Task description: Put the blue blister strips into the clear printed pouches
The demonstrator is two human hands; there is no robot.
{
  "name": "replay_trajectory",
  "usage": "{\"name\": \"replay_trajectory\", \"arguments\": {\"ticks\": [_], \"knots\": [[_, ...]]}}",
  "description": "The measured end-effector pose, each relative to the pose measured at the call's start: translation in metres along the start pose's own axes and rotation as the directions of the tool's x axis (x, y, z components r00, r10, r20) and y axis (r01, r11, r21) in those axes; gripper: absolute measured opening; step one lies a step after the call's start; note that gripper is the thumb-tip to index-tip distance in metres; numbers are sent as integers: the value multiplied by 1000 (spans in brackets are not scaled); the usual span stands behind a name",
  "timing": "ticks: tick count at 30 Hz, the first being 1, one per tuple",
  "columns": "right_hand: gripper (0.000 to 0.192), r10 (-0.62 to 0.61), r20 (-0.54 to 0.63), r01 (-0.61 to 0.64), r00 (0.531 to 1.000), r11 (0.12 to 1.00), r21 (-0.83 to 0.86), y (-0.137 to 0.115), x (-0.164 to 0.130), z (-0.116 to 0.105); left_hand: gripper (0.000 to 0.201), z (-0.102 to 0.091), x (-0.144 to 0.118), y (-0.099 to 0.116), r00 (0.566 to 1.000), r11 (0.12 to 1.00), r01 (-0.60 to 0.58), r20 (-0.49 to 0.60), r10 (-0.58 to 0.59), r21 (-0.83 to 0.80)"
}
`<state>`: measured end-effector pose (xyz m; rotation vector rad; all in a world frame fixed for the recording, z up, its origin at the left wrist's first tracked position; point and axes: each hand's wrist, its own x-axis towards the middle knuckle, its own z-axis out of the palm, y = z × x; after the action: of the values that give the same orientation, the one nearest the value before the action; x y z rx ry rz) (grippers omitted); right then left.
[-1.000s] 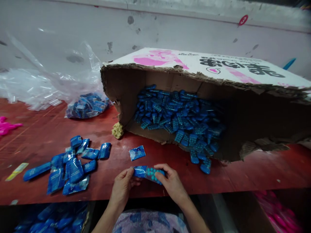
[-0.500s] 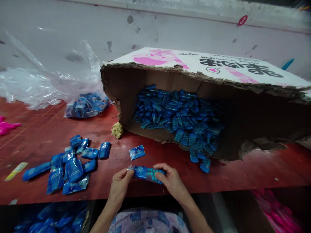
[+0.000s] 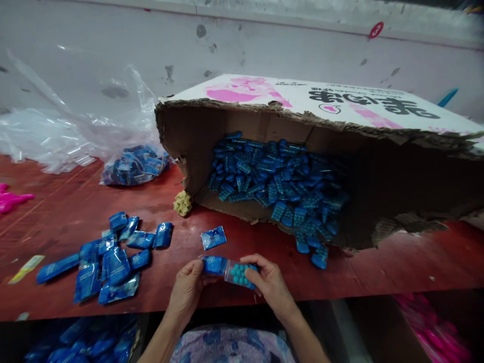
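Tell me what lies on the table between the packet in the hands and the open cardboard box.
In the head view, one loose blue packet lies on the red table between the held packet and the box; otherwise bare tabletop.

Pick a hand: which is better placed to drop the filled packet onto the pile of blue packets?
Left hand: it grips the blue plastic packet at the end nearer the pile.

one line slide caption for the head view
Both hands, left hand and right hand, hold a blue packet of teal beads before a torn cardboard box.
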<state>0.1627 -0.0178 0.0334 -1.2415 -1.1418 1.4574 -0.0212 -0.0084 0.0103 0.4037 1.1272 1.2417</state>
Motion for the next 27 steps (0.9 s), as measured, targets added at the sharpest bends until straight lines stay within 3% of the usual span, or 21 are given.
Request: {"name": "replay_trajectory", "arguments": {"ticks": [4,13,27], "knots": [[19,43,43,-44,998,999,4,-2,1,0,31,-3,-1,-1,998,999,-11,59,8,50],[16,-24,-24,21,999,991,-135,-1,-2,0,29,-19,2,-7,993,980,-55,117,33,192],[15,-183,32,185,983,941,-282,-8,-5,3,26,-23,2,-2,988,967,-78,148,42,242]]}}
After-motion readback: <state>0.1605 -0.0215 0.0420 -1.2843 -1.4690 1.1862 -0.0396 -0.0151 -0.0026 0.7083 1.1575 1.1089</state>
